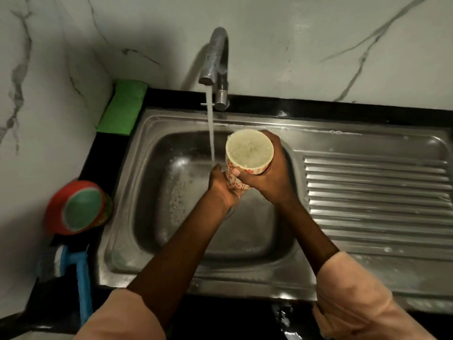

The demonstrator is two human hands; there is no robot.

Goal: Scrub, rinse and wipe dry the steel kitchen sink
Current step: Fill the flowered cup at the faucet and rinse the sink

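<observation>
The left hand (221, 184) hides the lower side of a water-filled patterned cup (248, 153) held over the steel sink (171, 192) basin, beside the tap (217, 67) stream. The right hand (269, 173) curls its fingers round the cup; the left cradles it. Left of the sink, a blurred red-rimmed container (78, 207) is hard to make out.

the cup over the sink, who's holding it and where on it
Both hands hold the cup by its patterned side wall: the right hand wraps round the right side below the rim, the left hand grips the lower left side near the base.
</observation>
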